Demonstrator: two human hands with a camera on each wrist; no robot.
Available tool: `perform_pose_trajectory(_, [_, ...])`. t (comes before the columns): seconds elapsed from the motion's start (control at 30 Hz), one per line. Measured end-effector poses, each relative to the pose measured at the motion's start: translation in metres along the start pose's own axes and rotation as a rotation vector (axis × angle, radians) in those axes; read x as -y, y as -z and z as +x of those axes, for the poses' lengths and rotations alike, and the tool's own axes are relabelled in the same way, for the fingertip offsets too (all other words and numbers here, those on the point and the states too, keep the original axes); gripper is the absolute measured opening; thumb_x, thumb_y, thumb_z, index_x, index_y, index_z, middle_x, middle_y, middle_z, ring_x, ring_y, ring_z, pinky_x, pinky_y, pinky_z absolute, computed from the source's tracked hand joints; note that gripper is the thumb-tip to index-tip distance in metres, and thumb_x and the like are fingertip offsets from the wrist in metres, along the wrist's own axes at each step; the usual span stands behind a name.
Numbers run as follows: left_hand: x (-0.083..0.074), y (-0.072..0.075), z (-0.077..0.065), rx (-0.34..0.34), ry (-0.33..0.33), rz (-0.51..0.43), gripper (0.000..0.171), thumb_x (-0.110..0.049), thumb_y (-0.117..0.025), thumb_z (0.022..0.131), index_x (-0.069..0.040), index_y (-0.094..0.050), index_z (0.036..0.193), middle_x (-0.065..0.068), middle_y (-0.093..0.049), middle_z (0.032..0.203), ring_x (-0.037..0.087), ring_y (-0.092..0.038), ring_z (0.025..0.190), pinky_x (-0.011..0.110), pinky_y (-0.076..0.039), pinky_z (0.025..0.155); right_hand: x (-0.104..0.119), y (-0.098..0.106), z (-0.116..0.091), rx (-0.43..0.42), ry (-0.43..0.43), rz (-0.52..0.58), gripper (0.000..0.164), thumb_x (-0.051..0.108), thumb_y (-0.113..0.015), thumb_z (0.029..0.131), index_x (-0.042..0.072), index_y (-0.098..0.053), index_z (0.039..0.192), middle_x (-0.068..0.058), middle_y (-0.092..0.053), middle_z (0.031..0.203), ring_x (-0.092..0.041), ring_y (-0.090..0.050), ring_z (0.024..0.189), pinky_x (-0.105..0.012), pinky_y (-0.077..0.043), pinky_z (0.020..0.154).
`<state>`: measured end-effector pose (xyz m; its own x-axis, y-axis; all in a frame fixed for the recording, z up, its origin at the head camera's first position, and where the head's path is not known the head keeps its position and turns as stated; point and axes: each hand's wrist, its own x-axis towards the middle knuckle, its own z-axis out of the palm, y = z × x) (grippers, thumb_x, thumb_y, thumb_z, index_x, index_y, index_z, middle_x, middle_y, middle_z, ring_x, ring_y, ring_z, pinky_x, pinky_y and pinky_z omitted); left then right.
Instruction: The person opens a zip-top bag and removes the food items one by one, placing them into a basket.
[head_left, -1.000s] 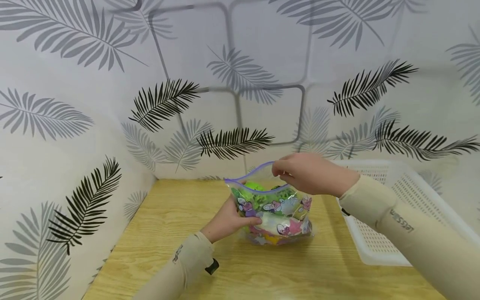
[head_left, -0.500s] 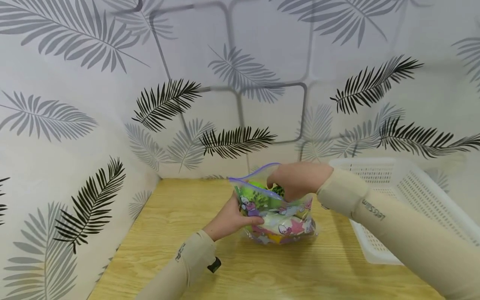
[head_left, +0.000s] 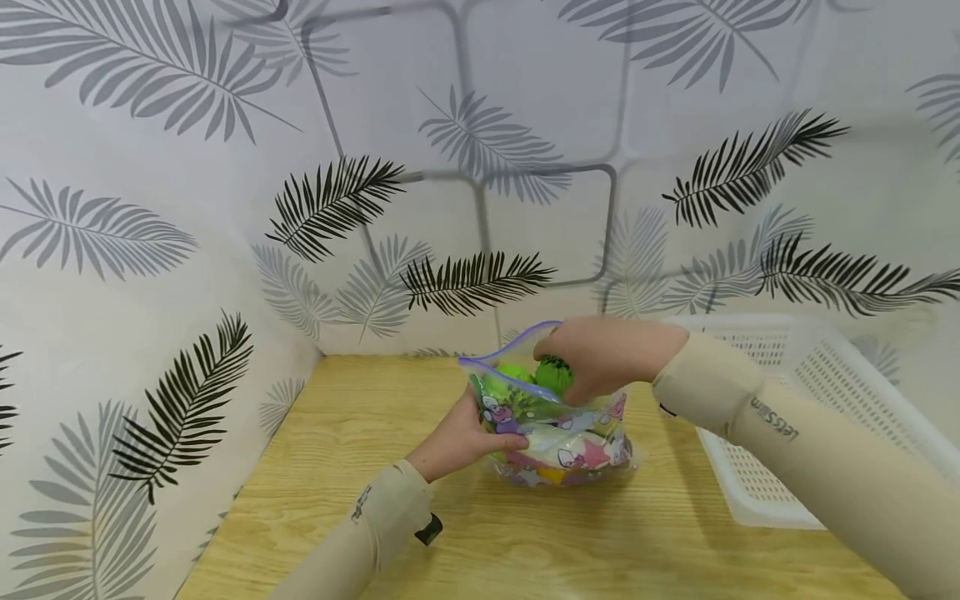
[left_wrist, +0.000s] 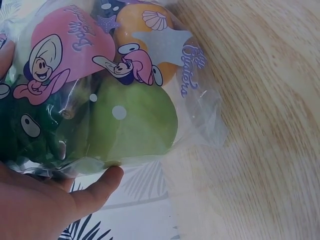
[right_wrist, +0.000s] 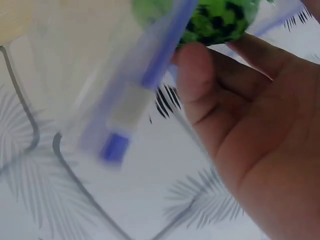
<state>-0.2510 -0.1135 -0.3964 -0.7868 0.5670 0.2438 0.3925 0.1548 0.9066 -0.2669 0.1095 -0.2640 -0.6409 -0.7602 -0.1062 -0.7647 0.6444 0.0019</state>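
Observation:
A clear zip bag (head_left: pixel 555 433) with a purple zip edge and cartoon prints stands on the wooden table, its mouth open. My left hand (head_left: pixel 468 437) grips its left side, thumb across the front. Through the plastic in the left wrist view show a pink piece (left_wrist: pixel 75 37), an orange one (left_wrist: pixel 142 25), a light green round one (left_wrist: pixel 132 122) and dark green ones. At the mouth, my right hand (head_left: pixel 607 354) holds a bright green rounded piece with dark patches (right_wrist: pixel 215 22) between thumb and fingers. Another bright green piece (head_left: pixel 513 372) sits beside it inside the bag.
A white perforated plastic basket (head_left: pixel 757 508) stands on the right of the table (head_left: pixel 360 400), partly behind the right forearm. A leaf-patterned curtain or wall covering (head_left: pixel 480 208) rises behind and at the left.
My right hand went from the bag's rim down into its mouth, then lifted slightly, and the dark-patched green piece now shows in its fingers. The left hand keeps its grip on the bag.

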Motion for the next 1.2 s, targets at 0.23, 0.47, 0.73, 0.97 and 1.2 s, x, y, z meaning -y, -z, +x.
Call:
perform_pose_trajectory(0.23, [0.002, -0.001, 0.003, -0.012, -0.015, 0.011, 0.081, -0.008, -0.078, 0.079, -0.018, -0.028, 0.142, 0.001, -0.052, 0.131, 0.013, -0.052, 0.113, 0.045, -0.039, 0.102, -0.017, 0.028, -0.041, -0.275, -0.048, 0.065, 0.057, 0.028, -0.07, 0.079, 0.011, -0.054, 0.131, -0.001, -0.061, 0.105, -0.012, -0.052, 0.076, -0.03, -0.048, 0.061])
perform_pose_trajectory(0.47, [0.004, -0.003, 0.003, -0.017, 0.008, -0.013, 0.079, -0.01, -0.079, 0.078, -0.02, -0.031, 0.141, 0.001, -0.054, 0.129, 0.013, -0.054, 0.11, 0.043, -0.042, 0.099, -0.063, 0.028, -0.1, -0.323, -0.277, 0.094, 0.059, 0.029, -0.069, 0.084, 0.014, -0.048, 0.137, -0.006, -0.061, 0.099, -0.016, -0.05, 0.07, -0.033, -0.046, 0.059])
perform_pose_trajectory(0.73, [0.026, 0.001, 0.007, -0.048, 0.0, 0.028, 0.082, -0.023, -0.082, 0.075, -0.027, -0.032, 0.14, -0.001, -0.054, 0.128, 0.013, -0.053, 0.109, 0.045, -0.043, 0.098, -0.157, -0.046, -0.135, -0.111, -0.421, 0.134, 0.058, 0.03, -0.07, 0.084, 0.001, -0.053, 0.131, -0.008, -0.064, 0.09, -0.019, -0.053, 0.073, -0.04, -0.047, 0.063])
perform_pose_trajectory(0.97, [0.039, -0.001, 0.006, -0.026, 0.041, 0.005, 0.075, -0.024, -0.082, 0.075, -0.033, -0.038, 0.135, -0.007, -0.057, 0.125, 0.011, -0.054, 0.108, 0.04, -0.045, 0.096, -0.197, -0.117, -0.143, 0.147, -0.44, 0.3, 0.06, 0.026, -0.068, 0.085, -0.014, -0.049, 0.127, -0.034, -0.052, 0.121, -0.043, -0.051, 0.104, -0.053, -0.049, 0.077])
perform_pose_trajectory(1.2, [0.036, 0.001, 0.007, -0.021, 0.003, 0.042, 0.076, -0.024, -0.081, 0.076, -0.028, -0.036, 0.136, -0.003, -0.056, 0.127, 0.012, -0.054, 0.108, 0.045, -0.044, 0.097, -0.199, -0.138, -0.143, 0.225, -0.476, 0.349, 0.062, 0.025, -0.067, 0.086, -0.015, -0.047, 0.128, -0.037, -0.052, 0.121, -0.045, -0.05, 0.106, -0.053, -0.051, 0.078])
